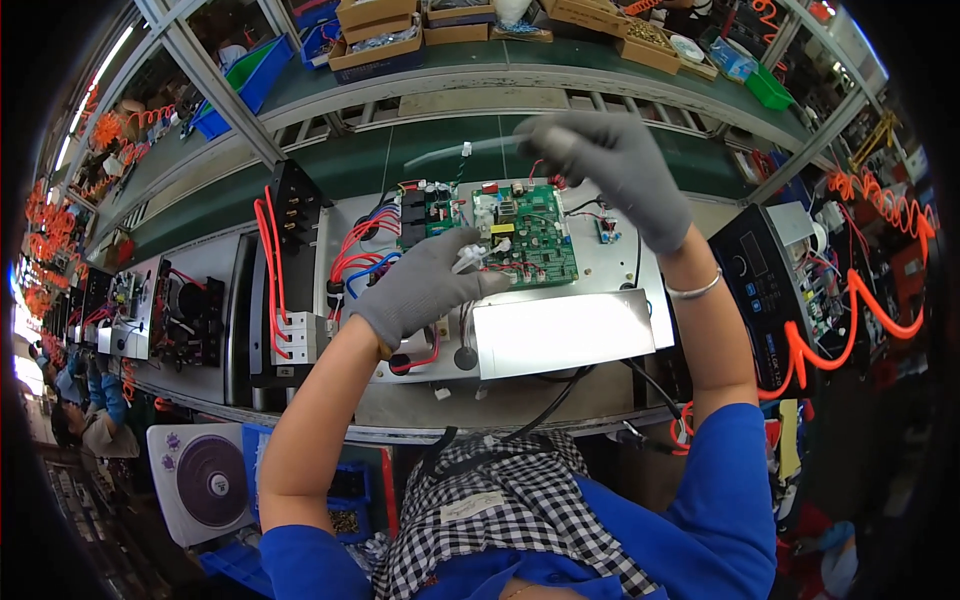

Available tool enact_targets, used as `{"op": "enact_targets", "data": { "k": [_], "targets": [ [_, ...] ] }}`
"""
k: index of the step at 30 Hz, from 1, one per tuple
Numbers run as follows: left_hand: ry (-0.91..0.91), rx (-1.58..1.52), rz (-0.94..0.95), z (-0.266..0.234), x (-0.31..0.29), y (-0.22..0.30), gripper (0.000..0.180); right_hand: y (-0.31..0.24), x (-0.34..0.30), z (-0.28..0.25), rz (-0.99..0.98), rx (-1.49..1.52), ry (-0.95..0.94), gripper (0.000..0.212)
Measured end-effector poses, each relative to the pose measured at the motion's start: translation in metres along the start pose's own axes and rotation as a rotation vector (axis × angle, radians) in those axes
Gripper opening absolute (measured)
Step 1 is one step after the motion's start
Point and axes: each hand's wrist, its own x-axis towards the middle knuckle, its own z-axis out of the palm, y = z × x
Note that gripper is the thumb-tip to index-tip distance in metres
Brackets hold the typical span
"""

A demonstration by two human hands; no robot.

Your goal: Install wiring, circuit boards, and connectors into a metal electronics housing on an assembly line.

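Nearest us, our checked apron (510, 510) and blue sleeves, forearms reaching up over the worktop (480, 405). Our left hand (425, 285), grey glove, is curled w/ fingertips pinched on a small white connector (470, 258) at the lower left edge of the green circuit board (530, 235). Whether it's seated yet, we can't tell. Board already sits in the open metal chassis (570, 330), red and blue wires (355, 250) routed to its left, so most wiring looks done; we judge this plug is among the last bits. Further out, our right hand (610, 165) is raised above the board, fingers closed round sth slim and pale, too blurred to name. Beyond, shelf w/ cardboard boxes (380, 35).
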Motion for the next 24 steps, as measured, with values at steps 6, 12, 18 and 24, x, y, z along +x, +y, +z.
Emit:
{"op": "enact_targets", "data": {
  "k": [6, 12, 18, 24],
  "targets": [
    [-0.116, -0.146, -0.075, -0.003, -0.010, 0.004, 0.078, 0.011, 0.020, -0.010, 0.032, -0.062, -0.035, 0.034],
    [0.075, -0.135, -0.024, 0.017, -0.009, -0.013, 0.062, 0.021, 0.021, 0.013, -0.049, -0.550, -0.268, 0.028],
    [0.025, -0.106, -0.157, 0.016, -0.003, -0.001, 0.039, 0.042, 0.018, 0.036, 0.064, -0.364, -0.551, 0.029],
    [0.197, 0.066, -0.001, 0.027, -0.006, -0.013, 0.031, 0.054, 0.008, 0.032, 0.111, -0.324, -0.664, 0.039]
  ]
}}
